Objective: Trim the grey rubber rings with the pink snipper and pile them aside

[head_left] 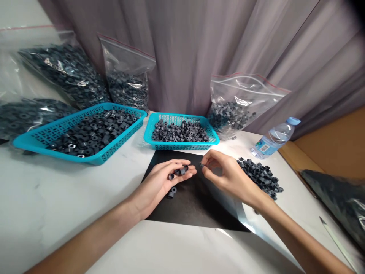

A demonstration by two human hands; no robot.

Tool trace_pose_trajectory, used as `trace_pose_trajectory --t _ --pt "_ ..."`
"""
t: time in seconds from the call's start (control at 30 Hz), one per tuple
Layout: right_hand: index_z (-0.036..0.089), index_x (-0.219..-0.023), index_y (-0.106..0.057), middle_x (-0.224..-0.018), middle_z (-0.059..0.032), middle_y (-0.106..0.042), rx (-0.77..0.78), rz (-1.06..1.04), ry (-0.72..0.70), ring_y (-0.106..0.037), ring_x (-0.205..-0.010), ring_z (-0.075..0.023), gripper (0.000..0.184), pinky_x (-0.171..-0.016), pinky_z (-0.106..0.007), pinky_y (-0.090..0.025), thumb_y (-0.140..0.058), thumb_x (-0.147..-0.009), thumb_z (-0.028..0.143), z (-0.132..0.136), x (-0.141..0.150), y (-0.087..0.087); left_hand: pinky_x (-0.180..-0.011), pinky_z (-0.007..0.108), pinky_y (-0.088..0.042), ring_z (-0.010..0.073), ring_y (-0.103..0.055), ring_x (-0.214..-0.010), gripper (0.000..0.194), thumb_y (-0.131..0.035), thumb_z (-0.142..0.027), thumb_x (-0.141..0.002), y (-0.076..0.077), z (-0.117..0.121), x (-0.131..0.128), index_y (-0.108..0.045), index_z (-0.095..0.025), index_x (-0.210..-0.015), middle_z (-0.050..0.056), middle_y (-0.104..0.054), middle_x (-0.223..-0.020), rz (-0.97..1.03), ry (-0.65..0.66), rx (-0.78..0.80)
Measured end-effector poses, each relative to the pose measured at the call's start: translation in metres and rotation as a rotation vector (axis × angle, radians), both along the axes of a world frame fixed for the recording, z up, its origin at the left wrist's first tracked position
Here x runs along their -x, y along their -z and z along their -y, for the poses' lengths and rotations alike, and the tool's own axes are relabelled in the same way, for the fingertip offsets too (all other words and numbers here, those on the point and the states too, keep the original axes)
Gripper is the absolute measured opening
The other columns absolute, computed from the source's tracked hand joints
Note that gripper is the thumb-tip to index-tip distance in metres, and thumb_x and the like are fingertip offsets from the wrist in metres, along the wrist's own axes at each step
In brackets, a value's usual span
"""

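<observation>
Short dark-grey plastic tubes (179,172): we hold a few in our left hand (159,176), its fingers half curled around them above the mat.
Single dark-grey piece (201,165): we pinch it between thumb and forefinger of our right hand (221,171), just beside the left fingertips.
Flat black rectangular mat (196,213): it lies beneath both hands, with two loose grey pieces (172,193) near our left wrist.
Heap of grey tubes (264,177): on the white marbled tabletop (85,205), partly hidden from us by our right hand and forearm.
Turquoise plastic baskets: the smaller (182,145) stands just beyond the mat, the larger (57,155) to its left; both contain grey pieces.
Clear blue-capped bottle (275,139): upright but leaning in our view, behind the heap.
Clear zip bag (232,114): right of the smaller basket, before the mauve-grey curtain (182,49).
</observation>
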State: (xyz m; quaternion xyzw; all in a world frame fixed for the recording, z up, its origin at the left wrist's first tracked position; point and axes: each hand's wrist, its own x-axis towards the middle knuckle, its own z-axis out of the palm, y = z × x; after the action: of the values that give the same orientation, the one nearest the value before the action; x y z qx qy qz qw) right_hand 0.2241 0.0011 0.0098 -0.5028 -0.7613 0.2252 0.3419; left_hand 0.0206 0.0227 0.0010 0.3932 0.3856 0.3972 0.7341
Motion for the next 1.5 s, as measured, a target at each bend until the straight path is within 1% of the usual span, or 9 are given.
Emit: trace_pose_trajectory --t 0.13,0.33,0.47,0.63,0.77,0.87,1.13,1.33,1.5 --pt "0.019 -0.094 -0.059 -0.089 -0.0026 -0.068 0.004 -0.093 -0.017 -0.066 -0.081 -0.0161 0.006 -0.077 -0.030 -0.053 -0.057 -0.090 0.016 0.000 -0.001 -0.003 -0.105 0.033 -0.050 0.0257 -0.068 -0.115 0.018 -0.064 -0.019 -0.089 0.001 0.003 0.000 -0.073 -0.016 -0.104 0.010 -0.077 -0.110 -0.054 0.071 -0.042" --pt "0.019 -0.098 -0.063 -0.095 -0.0039 -0.069 0.070 -0.195 -0.088 -0.067 -0.084 -0.0160 0.010 -0.078 -0.030 -0.054 -0.059 -0.095 0.027 -0.008 -0.007 0.009 -0.107 0.034 -0.049 0.0255 -0.066 -0.117 0.020 -0.065 -0.026 -0.090 0.005 0.007 -0.001 -0.074 -0.016 -0.105 0.009 -0.076 -0.113 -0.103 0.188 -0.029" --pt "0.019 -0.099 -0.065 -0.098 -0.0043 -0.071 0.056 -0.214 -0.125 -0.067 -0.090 -0.0169 0.010 -0.082 -0.031 -0.054 -0.062 -0.094 0.026 -0.009 -0.010 0.007 -0.107 0.037 -0.050 0.0283 -0.067 -0.116 0.029 -0.060 -0.035 -0.094 0.008 0.010 -0.005 -0.075 -0.014 -0.104 0.011 -0.074 -0.118 -0.055 0.177 0.035" --pt "0.020 -0.099 -0.069 -0.102 -0.0040 -0.071 0.014 -0.178 -0.194 -0.065 -0.096 -0.0177 0.009 -0.088 -0.033 -0.053 -0.066 -0.092 0.022 -0.007 -0.012 0.003 -0.106 0.038 -0.051 0.0291 -0.069 -0.112 0.041 -0.054 -0.044 -0.096 0.003 0.009 -0.008 -0.075 -0.010 -0.104 0.015 -0.076 -0.112 -0.033 0.170 0.161" --pt "0.021 -0.100 -0.071 -0.101 -0.0033 -0.072 -0.001 -0.125 -0.209 -0.065 -0.095 -0.0175 0.010 -0.088 -0.033 -0.054 -0.066 -0.092 0.022 -0.005 -0.012 0.002 -0.105 0.038 -0.052 0.0289 -0.070 -0.109 0.034 -0.062 -0.041 -0.092 0.004 0.008 -0.006 -0.076 -0.010 -0.101 0.013 -0.077 -0.107 -0.029 0.116 0.113" --pt "0.021 -0.102 -0.071 -0.103 -0.0035 -0.072 0.005 -0.111 -0.223 -0.067 -0.093 -0.0166 0.012 -0.086 -0.032 -0.055 -0.066 -0.092 0.020 -0.003 -0.011 0.001 -0.105 0.038 -0.052 0.0272 -0.071 -0.107 0.027 -0.063 -0.034 -0.092 0.006 0.008 -0.005 -0.076 -0.011 -0.100 0.011 -0.078 -0.103 -0.027 0.139 0.070" --pt "0.021 -0.103 -0.071 -0.106 -0.0044 -0.073 0.076 -0.096 -0.230 -0.068 -0.098 -0.0180 0.013 -0.088 -0.033 -0.055 -0.062 -0.094 0.023 -0.003 -0.016 -0.006 -0.107 0.037 -0.051 0.0270 -0.068 -0.113 0.020 -0.061 -0.027 -0.094 0.008 0.006 -0.001 -0.075 -0.013 -0.099 0.009 -0.076 -0.112 -0.060 0.167 0.018" --pt "0.020 -0.109 -0.065 -0.098 -0.0038 -0.071 0.103 -0.137 -0.180 -0.066 -0.083 -0.0153 0.016 -0.074 -0.028 -0.054 -0.061 -0.094 0.023 -0.007 -0.019 0.003 -0.106 0.038 -0.052 0.0283 -0.067 -0.116 0.021 -0.061 -0.027 -0.094 0.009 0.007 -0.002 -0.073 -0.013 -0.102 0.011 -0.076 -0.112 -0.076 0.165 0.017" --pt "0.019 -0.105 -0.067 -0.093 -0.0022 -0.071 0.133 -0.074 -0.177 -0.063 -0.077 -0.0137 0.013 -0.070 -0.027 -0.051 -0.059 -0.095 0.023 -0.009 -0.018 0.007 -0.103 0.039 -0.054 0.0282 -0.068 -0.113 0.022 -0.059 -0.029 -0.095 0.009 0.009 -0.003 -0.073 -0.013 -0.101 0.011 -0.075 -0.112 -0.067 0.169 0.041"
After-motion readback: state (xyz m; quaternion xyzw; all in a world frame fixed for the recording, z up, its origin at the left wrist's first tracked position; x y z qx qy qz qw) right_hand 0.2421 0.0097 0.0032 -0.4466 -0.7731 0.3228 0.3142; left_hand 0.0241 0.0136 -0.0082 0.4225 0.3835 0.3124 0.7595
